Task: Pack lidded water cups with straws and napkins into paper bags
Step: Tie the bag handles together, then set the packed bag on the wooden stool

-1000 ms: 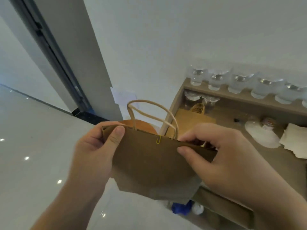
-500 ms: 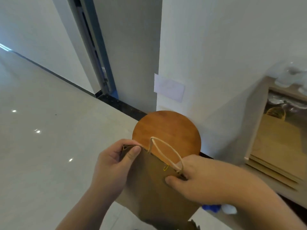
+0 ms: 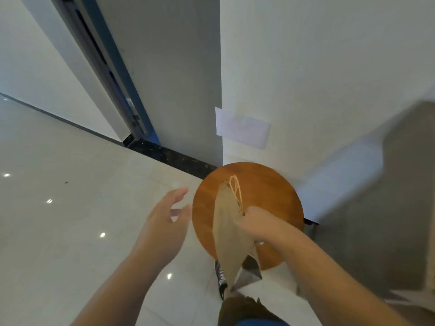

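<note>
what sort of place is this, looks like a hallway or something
Probably an indoor room or corridor corner: glossy pale tiled floor, a grey door frame beside a white wall, and a round wooden stool.

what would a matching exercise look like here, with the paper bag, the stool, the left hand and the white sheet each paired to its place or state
Column A
1. paper bag
2. wooden stool
3. left hand
4. white sheet

Column B
a. flat against the wall, above the stool
b. fingers spread, holding nothing, left of the bag
c. gripped near its top edge by the right hand
d. round and orange-brown, standing on the floor by the wall

Pairs: 1-c, 2-d, 3-b, 4-a
</note>
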Available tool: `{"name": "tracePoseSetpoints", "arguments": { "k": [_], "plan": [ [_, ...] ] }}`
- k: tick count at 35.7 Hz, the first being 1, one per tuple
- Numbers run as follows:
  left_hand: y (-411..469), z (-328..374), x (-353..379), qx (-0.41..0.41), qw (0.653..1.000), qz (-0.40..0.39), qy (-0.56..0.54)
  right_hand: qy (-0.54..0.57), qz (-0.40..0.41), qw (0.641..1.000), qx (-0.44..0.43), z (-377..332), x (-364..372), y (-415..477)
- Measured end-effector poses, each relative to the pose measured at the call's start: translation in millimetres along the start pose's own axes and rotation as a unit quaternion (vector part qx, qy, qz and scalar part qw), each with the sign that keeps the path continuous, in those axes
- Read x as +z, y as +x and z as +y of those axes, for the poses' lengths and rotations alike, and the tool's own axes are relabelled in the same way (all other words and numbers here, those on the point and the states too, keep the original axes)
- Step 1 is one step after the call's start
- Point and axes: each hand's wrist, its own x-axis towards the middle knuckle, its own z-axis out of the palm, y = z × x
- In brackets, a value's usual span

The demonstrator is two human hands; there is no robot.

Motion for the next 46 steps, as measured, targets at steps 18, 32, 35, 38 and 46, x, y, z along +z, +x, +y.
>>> {"name": "tracePoseSetpoints", "arguments": {
  "k": [18, 32, 35, 38, 46],
  "plan": [
    [236.5, 14.6, -19.2, -0.111, 0.993, 0.037, 0.013, 0.061, 0.092, 0.980, 0.166, -63.6, -106.1, 343.0],
    [285.5, 31.8, 6.2, -0.100, 0.991, -0.064, 0.060, 0.146, 0.068, 0.973, 0.163, -47.3, -104.0, 382.5],
    [288.0, 33.3, 8.2, -0.081, 0.991, -0.085, 0.069, 0.125, 0.047, 0.979, 0.154, -42.0, -106.4, 374.2],
    [292.2, 40.0, 8.8, -0.042, 0.990, -0.108, 0.082, 0.129, 0.066, 0.978, 0.149, -38.4, -111.9, 356.6],
    [285.5, 74.7, 12.1, 0.106, 0.978, -0.176, 0.044, 0.152, 0.191, 0.967, 0.070, -42.9, -117.4, 250.5]
  ]
}}
